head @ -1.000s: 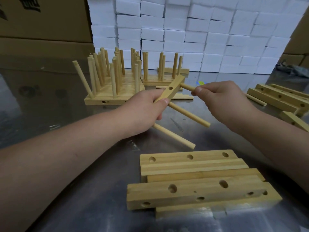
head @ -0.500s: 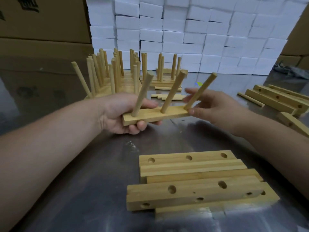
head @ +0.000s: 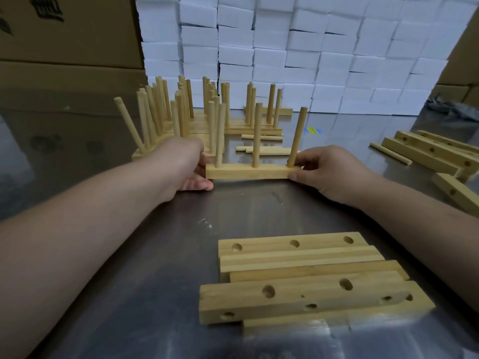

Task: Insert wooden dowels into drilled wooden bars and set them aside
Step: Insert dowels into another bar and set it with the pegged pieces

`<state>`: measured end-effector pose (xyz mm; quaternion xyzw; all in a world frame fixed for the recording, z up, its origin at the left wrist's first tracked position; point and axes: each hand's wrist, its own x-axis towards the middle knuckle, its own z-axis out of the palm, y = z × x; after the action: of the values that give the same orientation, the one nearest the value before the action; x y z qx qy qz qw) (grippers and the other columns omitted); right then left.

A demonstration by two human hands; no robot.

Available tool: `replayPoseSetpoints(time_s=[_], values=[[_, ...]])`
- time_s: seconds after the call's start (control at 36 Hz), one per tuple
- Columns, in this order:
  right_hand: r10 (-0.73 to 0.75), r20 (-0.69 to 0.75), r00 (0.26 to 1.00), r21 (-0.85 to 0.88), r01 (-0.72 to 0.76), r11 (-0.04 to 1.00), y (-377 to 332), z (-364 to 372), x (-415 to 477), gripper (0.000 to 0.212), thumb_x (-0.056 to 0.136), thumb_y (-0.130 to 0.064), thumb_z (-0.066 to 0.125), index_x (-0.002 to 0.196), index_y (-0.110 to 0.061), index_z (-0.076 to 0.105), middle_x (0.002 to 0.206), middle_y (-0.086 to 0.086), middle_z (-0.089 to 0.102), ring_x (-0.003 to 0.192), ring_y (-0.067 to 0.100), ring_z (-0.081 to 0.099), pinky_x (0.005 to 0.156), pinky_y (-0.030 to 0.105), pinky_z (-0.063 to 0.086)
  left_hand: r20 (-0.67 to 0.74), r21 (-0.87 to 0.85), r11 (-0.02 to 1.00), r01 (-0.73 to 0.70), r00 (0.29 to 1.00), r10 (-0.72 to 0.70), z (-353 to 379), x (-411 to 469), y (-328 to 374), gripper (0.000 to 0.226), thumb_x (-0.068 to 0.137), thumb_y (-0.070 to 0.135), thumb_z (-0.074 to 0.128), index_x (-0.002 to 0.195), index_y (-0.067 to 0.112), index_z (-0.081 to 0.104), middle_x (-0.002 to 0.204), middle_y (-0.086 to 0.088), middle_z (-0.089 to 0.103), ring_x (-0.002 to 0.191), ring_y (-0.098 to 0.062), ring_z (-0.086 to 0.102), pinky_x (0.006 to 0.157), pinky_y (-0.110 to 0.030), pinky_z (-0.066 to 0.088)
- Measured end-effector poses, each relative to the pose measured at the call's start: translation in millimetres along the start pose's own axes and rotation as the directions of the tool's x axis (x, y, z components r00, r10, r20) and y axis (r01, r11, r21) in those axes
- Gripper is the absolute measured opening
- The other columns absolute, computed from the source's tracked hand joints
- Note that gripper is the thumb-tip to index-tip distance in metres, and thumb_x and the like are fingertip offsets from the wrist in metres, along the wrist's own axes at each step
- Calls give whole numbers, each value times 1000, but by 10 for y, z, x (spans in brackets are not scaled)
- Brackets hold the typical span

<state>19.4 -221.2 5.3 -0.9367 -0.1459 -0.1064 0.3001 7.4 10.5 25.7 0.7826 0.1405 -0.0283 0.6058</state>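
Bar (head: 254,173) with three dowels (head: 256,133) standing upright in its holes is being held level between both hands, low at the steel table (head: 259,208); touching it or just above, I cannot tell. Gripping its left end is the left hand (head: 186,167); the right hand (head: 329,172) is pinching the right end, thumb on the near face. Insertion looks done and setting aside is the step in hand. Next move, I judge, is carrying it level to the finished group (head: 178,117) just behind without knocking those pegs. Empty drilled bars (head: 298,281) are waiting nearer the person. Cartons (head: 77,35) at the back are showing no contents.
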Motion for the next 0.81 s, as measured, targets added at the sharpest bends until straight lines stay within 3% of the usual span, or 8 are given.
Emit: replayPoseSetpoints(time_s=[0.11, 0.22, 0.31, 0.42, 0.5, 0.58, 0.69, 0.81], values=[[33, -26, 999, -54, -34, 998, 3, 10, 16, 20, 86, -24, 65, 105, -24, 71, 70, -18, 53, 60, -2, 49, 50, 2, 32, -74, 324, 937, -130, 984, 162, -7, 36, -23, 19, 89, 18, 52, 76, 7, 60, 43, -4, 59, 34, -13, 52, 43, -18, 40], [29, -28, 999, -133, -33, 991, -9, 32, 23, 20, 88, -26, 62, 106, -24, 70, 69, -19, 49, 64, 2, 46, 54, 10, 31, -37, 632, 736, -241, 940, 340, -45, 17, -94, 27, 76, 48, 66, 75, 22, 65, 66, 4, 61, 63, -11, 54, 49, -21, 33], [68, -68, 995, -192, -80, 978, -29, 44, 23, 20, 89, -28, 59, 106, -23, 69, 74, -15, 52, 72, 9, 47, 61, 24, 34, -6, 683, 677, -273, 925, 380, -33, 46, -128, 22, 73, 47, 71, 75, 29, 60, 80, 9, 57, 71, -6, 50, 53, -22, 36], [105, -91, 990, -264, -125, 956, -57, 59, 30, 23, 91, -30, 56, 104, -17, 69, 100, 3, 65, 91, 20, 53, 71, 27, 38, 39, 737, 601, -308, 908, 418, 11, 115, -165, 28, 78, 47, 67, 96, 26, 65, 95, 7, 58, 85, -15, 53, 71, -28, 44], [108, -83, 991, -293, -128, 948, -69, 70, 37, 24, 92, -30, 54, 105, -15, 68, 97, 5, 64, 90, 21, 53, 71, 28, 40, 29, 769, 565, -299, 899, 437, 33, 159, -178, 34, 79, 48, 65, 103, 24, 65, 102, 4, 60, 86, -16, 51, 69, -28, 41], [97, -72, 993, -285, -114, 952, -66, 69, 41, 24, 93, -28, 52, 107, -18, 68, 90, 2, 62, 88, 22, 52, 68, 27, 36, 2, 763, 576, -293, 892, 452, 48, 179, -188, 39, 79, 50, 64, 110, 25, 61, 102, 2, 62, 88, -19, 54, 68, -29, 43], [91, -60, 994, -289, -105, 952, -93, 105, 56, 28, 95, -22, 45, 114, -21, 65, 118, 8, 62, 109, 28, 52, 81, 29, 39, -2, 784, 545, -298, 876, 482, 76, 178, -180, 36, 83, 47, 61, 112, 26, 63, 100, 1, 62, 87, -21, 52, 65, -28, 38], [113, -68, 991, -250, -126, 960, -100, 110, 46, 29, 94, -23, 46, 119, -15, 60, 124, 7, 61, 116, 28, 50, 89, 31, 39, -34, 779, 553, -294, 861, 507, 80, 187, -183, 31, 84, 44, 62, 107, 24, 64, 87, 3, 55, 83, -20, 50, 63, -28, 37]])
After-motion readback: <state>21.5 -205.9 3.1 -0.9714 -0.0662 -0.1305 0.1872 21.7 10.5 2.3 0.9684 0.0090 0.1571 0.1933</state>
